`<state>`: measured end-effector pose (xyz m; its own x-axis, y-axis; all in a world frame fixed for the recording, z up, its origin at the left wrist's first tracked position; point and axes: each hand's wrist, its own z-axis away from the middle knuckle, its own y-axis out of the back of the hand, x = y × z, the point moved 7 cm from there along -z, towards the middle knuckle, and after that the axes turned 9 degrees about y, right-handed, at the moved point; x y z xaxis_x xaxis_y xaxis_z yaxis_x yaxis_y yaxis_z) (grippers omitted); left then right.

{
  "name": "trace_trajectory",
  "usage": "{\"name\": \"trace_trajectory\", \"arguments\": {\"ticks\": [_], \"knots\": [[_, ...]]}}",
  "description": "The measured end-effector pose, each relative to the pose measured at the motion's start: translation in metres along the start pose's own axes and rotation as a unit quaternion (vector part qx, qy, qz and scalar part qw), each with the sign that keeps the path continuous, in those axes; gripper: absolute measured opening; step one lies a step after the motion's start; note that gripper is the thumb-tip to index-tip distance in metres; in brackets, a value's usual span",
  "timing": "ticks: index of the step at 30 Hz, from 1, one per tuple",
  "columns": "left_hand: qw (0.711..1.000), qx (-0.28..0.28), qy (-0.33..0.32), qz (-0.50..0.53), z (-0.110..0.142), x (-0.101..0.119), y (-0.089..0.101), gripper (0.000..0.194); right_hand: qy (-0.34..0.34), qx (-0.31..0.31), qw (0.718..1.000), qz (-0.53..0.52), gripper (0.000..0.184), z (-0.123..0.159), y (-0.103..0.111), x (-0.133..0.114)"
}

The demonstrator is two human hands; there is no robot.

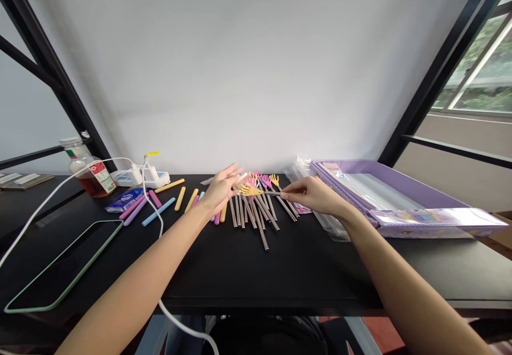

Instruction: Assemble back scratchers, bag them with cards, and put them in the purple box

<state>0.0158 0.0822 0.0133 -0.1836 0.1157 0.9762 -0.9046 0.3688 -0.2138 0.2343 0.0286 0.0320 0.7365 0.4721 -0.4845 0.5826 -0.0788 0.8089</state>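
Observation:
My right hand pinches the metal rod of a back scratcher, whose yellow claw-shaped head points left. My left hand is beside that head, its upper fingers stretched out. A small whitish, see-through piece shows at its fingertips; what it is I cannot make out. Under and behind the hands lie more back scratchers in a loose fan, with silver rods toward me and pink and yellow heads toward the wall. Several coloured handle tubes in yellow, blue, pink and purple are scattered to the left.
A purple box stands at the right, with clear plastic bags beside it. Left are a phone, a blue packet, a power strip and a bottle. A white cable crosses the table edge.

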Motion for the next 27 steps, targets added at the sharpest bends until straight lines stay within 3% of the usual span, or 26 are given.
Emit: {"name": "trace_trajectory", "arguments": {"ticks": [4,11,17,27], "knots": [[1.0,-0.005,0.006,0.003,0.0,-0.001,-0.001,0.067,-0.011,0.027,1.0,-0.004,0.033,0.0,0.004,0.003],[0.998,0.015,-0.037,0.045,-0.002,0.003,0.001,0.059,0.007,-0.034,0.999,-0.005,0.035,0.0,-0.008,0.005],[0.998,0.043,-0.03,0.026,-0.004,0.0,0.003,0.051,0.003,0.025,0.999,-0.024,0.036,-0.001,-0.002,0.002],[0.999,0.016,-0.014,0.048,-0.002,-0.001,-0.002,0.042,-0.008,0.091,0.994,-0.06,0.033,-0.004,0.0,0.001]]}}
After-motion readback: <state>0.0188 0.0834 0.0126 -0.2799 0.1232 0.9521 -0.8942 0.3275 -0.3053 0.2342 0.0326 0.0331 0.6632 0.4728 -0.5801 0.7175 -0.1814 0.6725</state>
